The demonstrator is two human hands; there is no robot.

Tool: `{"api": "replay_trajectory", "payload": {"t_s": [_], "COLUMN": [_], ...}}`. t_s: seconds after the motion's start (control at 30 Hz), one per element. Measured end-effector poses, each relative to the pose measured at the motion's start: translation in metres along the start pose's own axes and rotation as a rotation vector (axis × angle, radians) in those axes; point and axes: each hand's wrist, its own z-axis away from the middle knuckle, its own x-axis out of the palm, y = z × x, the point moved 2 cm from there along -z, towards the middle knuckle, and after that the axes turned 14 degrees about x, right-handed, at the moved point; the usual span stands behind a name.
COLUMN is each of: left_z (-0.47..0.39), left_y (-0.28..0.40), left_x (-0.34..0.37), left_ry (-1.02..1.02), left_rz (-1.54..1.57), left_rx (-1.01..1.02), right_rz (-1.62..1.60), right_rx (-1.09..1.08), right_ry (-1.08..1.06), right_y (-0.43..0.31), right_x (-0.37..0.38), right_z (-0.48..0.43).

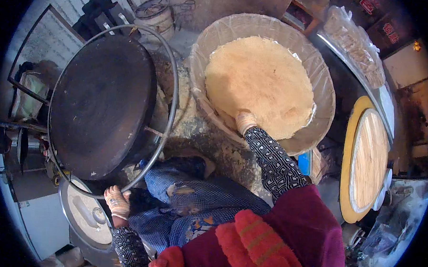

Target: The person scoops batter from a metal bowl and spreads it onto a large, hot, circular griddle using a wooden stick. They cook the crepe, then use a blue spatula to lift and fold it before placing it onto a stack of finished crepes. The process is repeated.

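To my left, a large round dark griddle stands inside a metal hoop. My left hand, with pale bands wrapped around it, is closed on the hoop's near edge. Ahead to the right is a wide round basket lined with clear plastic. It holds a broad heap of tan, crumbly or grainy material. My right hand, wrapped alike, reaches into the heap's near side. Its fingers are buried or turned out of sight, so their grip does not show.
At lower left stands a metal basin of pale powder with a cylindrical object in it. A round slatted wooden board rests against a yellow disc at right. Behind it lies a plastic-wrapped stack. A bucket stands beyond the griddle.
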Motion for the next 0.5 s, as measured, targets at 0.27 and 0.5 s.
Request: {"api": "replay_trajectory", "payload": {"t_s": [0.27,0.5], "left_z": [-0.026,-0.080], "left_y": [0.034,0.172], "left_x": [-0.035,-0.083], "left_ry": [-0.219,0.172], "left_rz": [0.061,0.260], "left_rx": [-0.148,0.078], "right_rz": [-0.859,-1.534], "right_rx": [0.022,-0.049], "right_ry": [0.131,-0.858], "right_y": [-0.012,-0.206], "right_x": [-0.122,-0.016], "right_z": [0.097,0.141]}}
